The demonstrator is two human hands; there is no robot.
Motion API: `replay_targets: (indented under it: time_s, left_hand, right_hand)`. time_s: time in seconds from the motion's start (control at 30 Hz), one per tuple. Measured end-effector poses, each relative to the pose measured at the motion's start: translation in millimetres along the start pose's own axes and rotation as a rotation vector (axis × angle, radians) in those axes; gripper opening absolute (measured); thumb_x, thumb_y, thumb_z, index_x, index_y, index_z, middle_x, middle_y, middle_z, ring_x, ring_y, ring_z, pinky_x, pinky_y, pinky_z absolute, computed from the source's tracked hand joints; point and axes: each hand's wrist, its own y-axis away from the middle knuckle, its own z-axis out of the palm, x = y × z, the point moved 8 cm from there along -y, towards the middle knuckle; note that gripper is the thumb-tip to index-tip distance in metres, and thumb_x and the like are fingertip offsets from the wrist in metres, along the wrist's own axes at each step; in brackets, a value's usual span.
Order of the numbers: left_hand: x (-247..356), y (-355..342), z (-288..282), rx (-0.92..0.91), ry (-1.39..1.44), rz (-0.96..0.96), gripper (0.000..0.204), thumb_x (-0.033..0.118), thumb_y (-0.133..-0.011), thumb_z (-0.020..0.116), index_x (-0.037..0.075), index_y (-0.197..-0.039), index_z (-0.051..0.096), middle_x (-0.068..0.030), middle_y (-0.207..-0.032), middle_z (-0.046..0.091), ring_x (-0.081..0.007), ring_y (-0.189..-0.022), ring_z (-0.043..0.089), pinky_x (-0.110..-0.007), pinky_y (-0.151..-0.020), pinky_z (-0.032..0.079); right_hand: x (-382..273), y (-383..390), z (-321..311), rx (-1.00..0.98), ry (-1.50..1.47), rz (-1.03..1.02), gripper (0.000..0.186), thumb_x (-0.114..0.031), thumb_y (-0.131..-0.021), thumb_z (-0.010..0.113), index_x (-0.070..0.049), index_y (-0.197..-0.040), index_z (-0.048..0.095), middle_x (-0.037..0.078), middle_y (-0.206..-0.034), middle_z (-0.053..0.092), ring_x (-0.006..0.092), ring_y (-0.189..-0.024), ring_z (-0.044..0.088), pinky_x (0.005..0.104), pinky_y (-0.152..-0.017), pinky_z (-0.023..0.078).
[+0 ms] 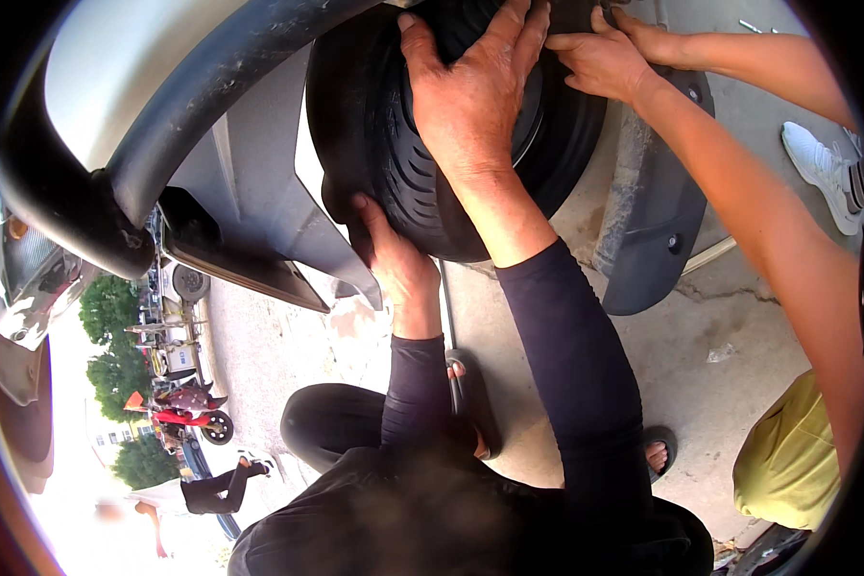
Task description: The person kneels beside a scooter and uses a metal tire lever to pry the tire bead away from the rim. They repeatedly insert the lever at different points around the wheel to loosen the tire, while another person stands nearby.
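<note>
A black tyre stands under the edge of a vehicle at the top middle. My right hand grips it from above, thumb apart from the fingers, whose tips run toward the top edge of the picture. Lower down, my left hand holds the tyre's near side. Its thumb points up along the rubber, and its other fingers are mostly hidden. From the right, another person's hand reaches to the wheel's far side, close to my right fingers. That person's second hand is just behind it.
A dark curved bar and a grey body panel crowd the left side. A dark plastic trim piece lies right of the wheel on concrete. The co-worker's knee and white shoe are at right. A red motorcycle stands far left.
</note>
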Motion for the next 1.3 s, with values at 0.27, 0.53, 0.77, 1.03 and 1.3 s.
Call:
replay_targets:
  time_s: [0.27, 0.53, 0.77, 1.03, 1.3]
  left_hand:
    - [-35.3, 1.9, -9.2, -0.061, 0.188, -0.057, 0.057, 0.031, -0.104, 0.043, -0.002, -0.148, 0.028, -0.0159, -0.15, 0.038, -0.0269, -0.137, 0.039, -0.04, -0.115, 0.029]
    - [-2.5, 2.4, 2.5, -0.093, -0.092, 0.209, 0.057, 0.026, -0.102, 0.047, -0.007, -0.145, 0.031, -0.0198, -0.149, 0.039, -0.0306, -0.135, 0.041, -0.04, -0.114, 0.03]
    - [-37.6, -2.4, -30.0, -0.023, -0.198, 0.041, 0.073, 0.041, -0.093, 0.064, -0.01, -0.139, 0.04, -0.0188, -0.139, 0.051, -0.0254, -0.124, 0.051, -0.037, -0.107, 0.039]
    - [-39.6, -1.5, -20.3, 0.063, -0.31, 0.042, 0.073, 0.046, -0.092, 0.061, -0.014, -0.131, 0.048, -0.0247, -0.131, 0.057, -0.0285, -0.119, 0.057, -0.039, -0.104, 0.042]
    - [-42.6, 0.6, -25.1, 0.01, -0.421, 0.179, 0.085, 0.045, -0.08, 0.076, -0.016, -0.13, 0.045, -0.0264, -0.133, 0.054, -0.0313, -0.122, 0.052, -0.038, -0.108, 0.035]
  right_hand:
    - [21.2, 19.7, 6.4, -0.054, 0.053, 0.079, 0.095, -0.037, -0.089, 0.067, 0.009, -0.149, 0.009, 0.04, -0.15, 0.008, 0.0546, -0.137, 0.024, 0.0522, -0.112, 0.031]
    - [10.5, 14.4, 7.6, -0.06, 0.061, 0.018, 0.092, -0.032, -0.092, 0.063, 0.011, -0.148, 0.004, 0.043, -0.148, 0.006, 0.0593, -0.132, 0.03, 0.0537, -0.107, 0.036]
    - [10.8, 17.5, 6.4, -0.074, -0.012, 0.079, 0.093, -0.032, -0.089, 0.067, 0.01, -0.148, 0.008, 0.043, -0.148, 0.008, 0.0601, -0.131, 0.031, 0.0522, -0.102, 0.043]
    - [23.7, 31.4, 12.4, -0.085, -0.028, 0.138, 0.097, -0.032, -0.087, 0.068, 0.002, -0.151, 0.003, 0.047, -0.145, 0.011, 0.0624, -0.127, 0.034, 0.0513, -0.104, 0.04]
    - [31.8, 33.9, 13.2, -0.099, -0.096, 0.214, 0.095, -0.033, -0.09, 0.065, 0.009, -0.148, 0.004, 0.043, -0.144, 0.023, 0.0539, -0.13, 0.038, 0.0458, -0.108, 0.036]
